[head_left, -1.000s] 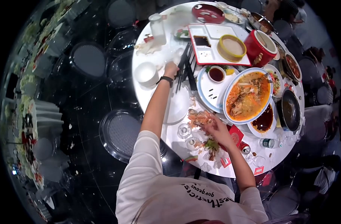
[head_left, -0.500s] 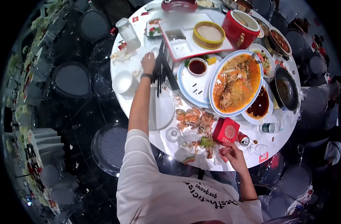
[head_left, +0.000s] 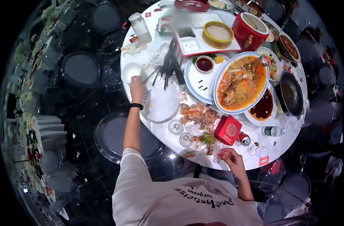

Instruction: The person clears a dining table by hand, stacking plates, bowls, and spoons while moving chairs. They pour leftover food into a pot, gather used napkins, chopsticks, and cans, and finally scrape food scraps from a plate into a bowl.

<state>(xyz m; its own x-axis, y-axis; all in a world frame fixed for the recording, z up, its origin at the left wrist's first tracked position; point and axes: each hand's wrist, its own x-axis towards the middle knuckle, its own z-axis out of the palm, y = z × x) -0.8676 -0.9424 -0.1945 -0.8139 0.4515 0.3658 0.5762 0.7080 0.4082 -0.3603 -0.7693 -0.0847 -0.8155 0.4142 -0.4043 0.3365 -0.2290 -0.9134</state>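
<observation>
My left hand [head_left: 137, 89] is at the left edge of the table, fingers closed at the near rim of a white bowl [head_left: 130, 70]. Its palm hides part of the grip. Just right of that wrist lies a white plate [head_left: 162, 103]. Dark chopsticks [head_left: 167, 69] lie beyond the plate, beside white spoons [head_left: 163, 49]. My right hand [head_left: 232, 159] hovers at the near edge with loosely bent fingers apart, nothing visible in them. Closest to it are a red box [head_left: 228, 130] and a heap of shells and food scraps [head_left: 198, 116].
An oval dish of soupy food [head_left: 240, 83] overlaps a blue-rimmed plate [head_left: 196, 84]. Beyond stand a red pot [head_left: 249, 35], a bamboo steamer [head_left: 218, 34] and a glass jug [head_left: 140, 28]. Small glasses [head_left: 175, 127] and a red can [head_left: 244, 139] are near the front edge.
My left hand has come back from near the spoons and chopsticks to the white bowl. My right hand has drawn slightly away from the red box. The view has shifted a little.
</observation>
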